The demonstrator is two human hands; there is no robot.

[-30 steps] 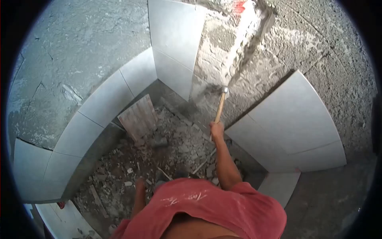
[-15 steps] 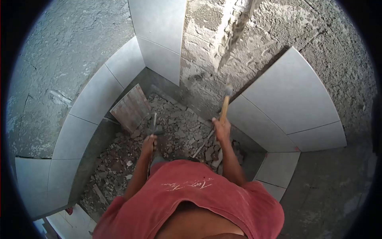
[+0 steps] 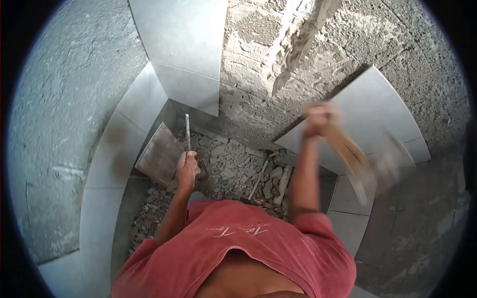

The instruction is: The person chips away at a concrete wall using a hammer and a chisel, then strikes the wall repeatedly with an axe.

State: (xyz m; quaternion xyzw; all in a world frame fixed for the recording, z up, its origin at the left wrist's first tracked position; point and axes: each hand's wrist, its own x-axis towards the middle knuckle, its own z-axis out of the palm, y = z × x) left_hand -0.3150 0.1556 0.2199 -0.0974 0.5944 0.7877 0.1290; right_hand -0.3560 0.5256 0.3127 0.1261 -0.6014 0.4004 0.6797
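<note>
My left hand [image 3: 187, 170] is closed around a thin metal chisel [image 3: 188, 127], which points up toward the far wall. Its tip appears apart from the wall. My right hand [image 3: 319, 119], smeared by motion, grips the wooden handle of a hammer [image 3: 348, 149] off to the right. The hammer's blurred head is near the right-hand wall tiles [image 3: 367, 107]. Between the tiled areas, the bare mortar wall [image 3: 253, 59] has a rough groove [image 3: 293, 47] chipped into it.
Broken rubble [image 3: 228, 159] covers the floor in the corner. A loose tile [image 3: 160, 158] leans at the left, with its ribbed back showing. Pale tiles [image 3: 107, 159] line the left wall, and more tiles [image 3: 191, 59] rise beside the bare strip.
My right hand has swung up and to the right with the hammer, away from the bare wall. My left hand has risen a little, with the chisel now upright above it.
</note>
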